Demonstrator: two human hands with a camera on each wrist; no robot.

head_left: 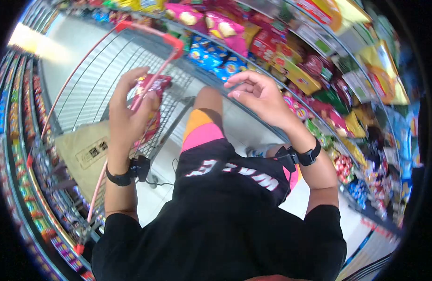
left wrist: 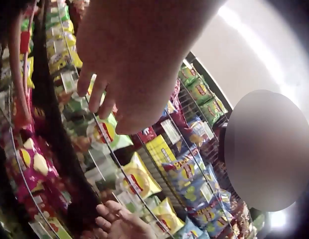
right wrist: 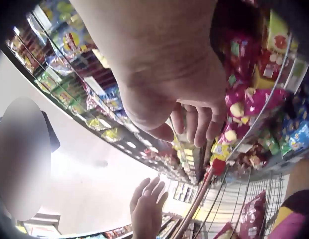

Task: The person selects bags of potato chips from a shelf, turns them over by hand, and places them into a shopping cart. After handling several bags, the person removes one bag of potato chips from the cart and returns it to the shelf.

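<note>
I am gripping the red snack packet (head_left: 150,89) in my left hand (head_left: 127,112), holding it over the shopping cart (head_left: 91,70) rim so it sits above the basket, while my right hand (head_left: 260,96) is hanging loose and empty beside the snack shelves (head_left: 319,70).

- The shopping cart (head_left: 91,82), wire-sided with a red rim, stands on the pale aisle floor (head_left: 246,129).
- A tan cardboard piece (head_left: 84,150) lies in the cart.
- Shelves (head_left: 314,70) beside it carry rows of snack bags (head_left: 216,54).
</note>
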